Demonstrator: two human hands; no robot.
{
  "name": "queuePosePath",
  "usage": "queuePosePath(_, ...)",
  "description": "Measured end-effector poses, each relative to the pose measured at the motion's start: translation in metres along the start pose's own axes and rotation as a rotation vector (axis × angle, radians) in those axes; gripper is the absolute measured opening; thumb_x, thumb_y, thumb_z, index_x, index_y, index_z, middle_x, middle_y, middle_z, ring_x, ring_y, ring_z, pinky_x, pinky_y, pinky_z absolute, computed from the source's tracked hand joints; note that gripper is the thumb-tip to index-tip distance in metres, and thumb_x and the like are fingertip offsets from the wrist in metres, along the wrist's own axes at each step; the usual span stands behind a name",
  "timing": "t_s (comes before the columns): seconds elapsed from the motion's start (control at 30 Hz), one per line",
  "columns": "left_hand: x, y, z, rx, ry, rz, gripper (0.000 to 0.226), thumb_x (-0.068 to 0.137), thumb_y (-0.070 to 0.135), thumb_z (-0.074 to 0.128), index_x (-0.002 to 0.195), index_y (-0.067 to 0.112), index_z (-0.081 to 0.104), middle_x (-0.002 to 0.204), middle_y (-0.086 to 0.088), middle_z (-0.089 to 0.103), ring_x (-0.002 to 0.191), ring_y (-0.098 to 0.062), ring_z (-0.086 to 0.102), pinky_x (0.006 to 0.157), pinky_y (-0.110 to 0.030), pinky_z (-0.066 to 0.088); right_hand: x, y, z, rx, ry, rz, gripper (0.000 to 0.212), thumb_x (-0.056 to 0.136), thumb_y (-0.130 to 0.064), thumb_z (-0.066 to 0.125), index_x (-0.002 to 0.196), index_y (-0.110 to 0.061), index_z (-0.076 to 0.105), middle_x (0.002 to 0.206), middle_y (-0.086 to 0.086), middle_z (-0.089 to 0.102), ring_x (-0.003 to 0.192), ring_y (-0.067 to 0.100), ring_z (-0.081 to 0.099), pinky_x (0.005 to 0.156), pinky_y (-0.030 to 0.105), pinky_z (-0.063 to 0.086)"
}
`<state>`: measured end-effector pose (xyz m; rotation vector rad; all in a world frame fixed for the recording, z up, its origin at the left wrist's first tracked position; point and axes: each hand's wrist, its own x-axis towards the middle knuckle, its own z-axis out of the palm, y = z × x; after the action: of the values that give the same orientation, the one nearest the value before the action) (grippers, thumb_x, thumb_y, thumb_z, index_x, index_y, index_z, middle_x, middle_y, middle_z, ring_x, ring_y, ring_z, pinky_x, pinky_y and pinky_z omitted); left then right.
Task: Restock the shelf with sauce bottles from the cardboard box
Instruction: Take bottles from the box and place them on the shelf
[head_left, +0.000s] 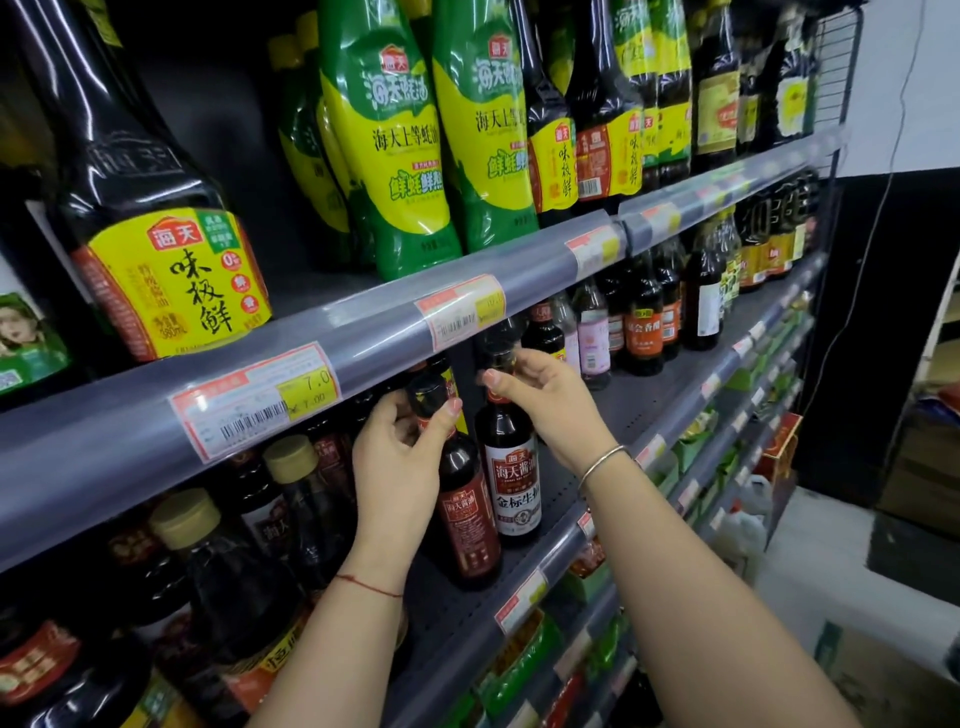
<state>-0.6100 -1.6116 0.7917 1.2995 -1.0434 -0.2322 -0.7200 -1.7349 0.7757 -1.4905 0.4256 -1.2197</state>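
Observation:
Two dark sauce bottles stand side by side on the middle shelf (613, 410). My left hand (400, 457) is wrapped around the neck of the left bottle (467, 519), which has a red label. My right hand (540, 400) grips the neck of the right bottle (511, 483), which has a white and red label. Both bottles are upright near the shelf's front edge. The shelf rail above hides their caps. A corner of a cardboard box (893, 670) shows at the bottom right on the floor.
The upper shelf carries green oyster-sauce bottles (395, 156) and a large dark soy bottle (156, 228). More dark bottles (644, 322) fill the back right of the middle shelf, with bare shelf between. Gold-capped bottles (218, 561) stand to the left. Lower shelves hold green packets.

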Motion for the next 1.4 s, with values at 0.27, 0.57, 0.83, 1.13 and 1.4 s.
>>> queuePosePath(0.27,0.004,-0.011,0.005,0.022,0.038,0.026,0.012,0.081,0.030,0.071,0.089,0.033,0.063,0.089,0.008,0.073,0.082,-0.005,0.069,0.079,-0.033,0.058,0.011,0.003,0.001,0.010,-0.074,0.016,0.023,0.085,-0.009,0.066,0.107,-0.007,0.068,0.103,0.007,0.072,0.095,0.014,0.068,0.086,0.027,0.054)
queuePosePath(0.57,0.006,-0.016,0.009,0.065,0.040,0.045,0.016,0.082,0.031,0.070,0.090,0.040,0.059,0.097,0.009,0.071,0.088,0.000,0.068,0.086,-0.034,0.057,0.015,0.009,-0.001,-0.019,-0.134,0.028,0.028,0.084,-0.017,0.068,0.112,-0.011,0.068,0.112,0.011,0.071,0.107,0.025,0.066,0.099,0.047,0.049)
queuePosePath(0.83,-0.043,-0.052,0.002,0.060,-0.134,-0.231,0.102,0.073,0.040,0.075,0.146,0.044,0.004,0.149,0.014,0.029,0.134,-0.005,0.033,0.110,-0.035,0.032,-0.015,0.033,-0.027,-0.150,-0.219,0.153,0.053,0.082,-0.018,0.070,0.130,-0.032,0.051,0.127,-0.017,0.057,0.121,0.000,0.052,0.109,0.033,0.040)
queuePosePath(1.13,-0.059,-0.092,0.003,0.195,-0.122,-0.249,0.081,0.077,0.026,0.076,0.141,0.036,0.027,0.138,0.011,0.044,0.126,-0.007,0.044,0.103,-0.026,0.040,-0.037,0.057,-0.037,-0.132,-0.353,0.312,0.068,0.081,-0.004,0.069,0.140,-0.019,0.040,0.127,-0.002,0.062,0.116,0.010,0.060,0.098,0.029,0.050)
queuePosePath(1.4,-0.060,-0.091,0.006,0.190,-0.132,-0.286,0.087,0.073,0.034,0.078,0.142,0.036,0.024,0.134,0.019,0.035,0.128,-0.004,0.033,0.106,-0.024,0.032,-0.037,0.066,-0.038,-0.116,-0.298,0.323,0.068,0.080,-0.002,0.070,0.138,-0.019,0.041,0.128,-0.001,0.061,0.118,0.011,0.059,0.096,0.027,0.051)
